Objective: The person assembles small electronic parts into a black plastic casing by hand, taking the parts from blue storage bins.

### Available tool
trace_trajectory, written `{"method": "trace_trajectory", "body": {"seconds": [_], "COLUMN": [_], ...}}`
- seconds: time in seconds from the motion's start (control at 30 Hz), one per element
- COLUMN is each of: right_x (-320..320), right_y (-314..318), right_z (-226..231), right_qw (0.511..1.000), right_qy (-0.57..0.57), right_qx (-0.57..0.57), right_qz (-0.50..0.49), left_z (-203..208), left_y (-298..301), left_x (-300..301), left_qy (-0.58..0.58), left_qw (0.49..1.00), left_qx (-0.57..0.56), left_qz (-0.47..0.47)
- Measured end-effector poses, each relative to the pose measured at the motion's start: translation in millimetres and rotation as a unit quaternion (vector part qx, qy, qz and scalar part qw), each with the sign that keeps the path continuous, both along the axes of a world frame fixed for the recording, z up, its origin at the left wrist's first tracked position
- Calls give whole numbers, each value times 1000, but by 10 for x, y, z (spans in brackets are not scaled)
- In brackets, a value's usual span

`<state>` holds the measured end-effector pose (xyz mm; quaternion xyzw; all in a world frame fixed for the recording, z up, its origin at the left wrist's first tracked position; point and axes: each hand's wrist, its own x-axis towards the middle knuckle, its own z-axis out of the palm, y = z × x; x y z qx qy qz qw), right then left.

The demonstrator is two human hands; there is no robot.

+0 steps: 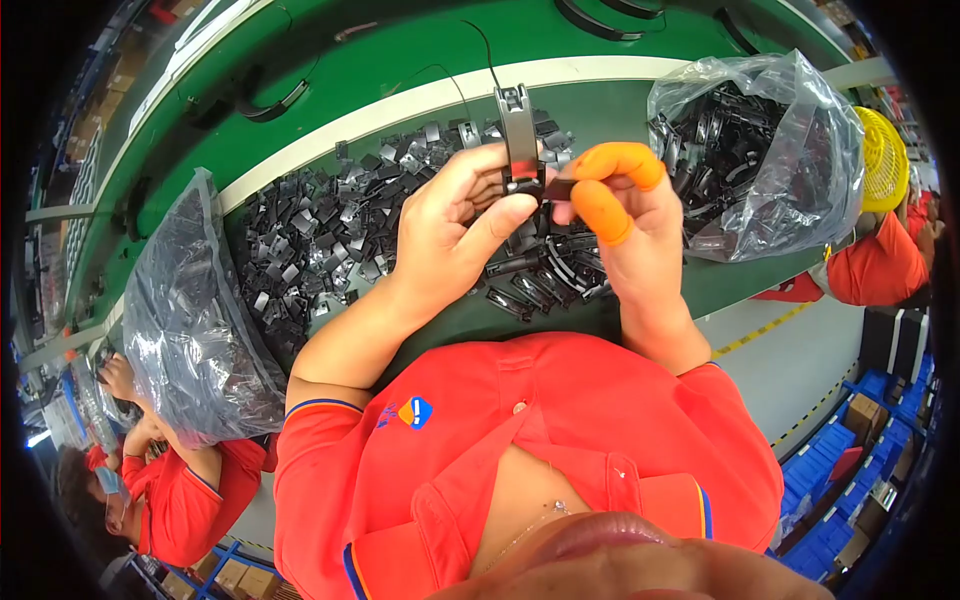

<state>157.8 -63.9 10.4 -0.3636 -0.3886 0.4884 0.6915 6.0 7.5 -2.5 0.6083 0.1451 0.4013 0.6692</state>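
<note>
- Fingers of the left hand [440, 235] are wrapped snugly around a dark curved band [517, 125], with the thumb [497, 222] pressed near its lower end.
- Fingers of the right hand [645, 240], two tips in orange covers [604, 214], are held nearly together, and a small dark piece [560, 188] seems to be pinched there, right beside the band's lower end. Whether the two touch can't be made out.
- Progress-wise: one band is being worked on and, as a guess, isn't finished. Nothing can be clearly counted as done.
- Plenty seems to be left: a big heap of small flat parts [335, 225] is spread left of the fingers, and some curved parts [537, 290] are scattered just below them.
- More dark parts [722, 130] are held in a clear bag [790, 200], well right of the fingers.
- Materials: the band looks like smooth, glossy plastic, with a red patch [522, 168] between the hands. The flat parts are squarish, some shiny. The bag is crinkly film; the covers look rubbery.
</note>
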Motion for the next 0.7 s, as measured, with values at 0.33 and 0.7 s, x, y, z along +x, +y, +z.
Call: {"method": "trace_trajectory", "body": {"seconds": [0.33, 0.7], "right_x": [51, -5], "right_y": [105, 76], "right_z": [35, 25], "right_qw": [960, 942], "right_qy": [-263, -310], "right_qx": [73, 87], "right_qz": [-54, -94], "left_z": [-84, -63], "left_y": [-16, -36], "left_x": [-29, -30], "left_qy": [28, 22], "left_qw": [999, 999], "left_qx": [31, 14], "left_qz": [32, 32]}}
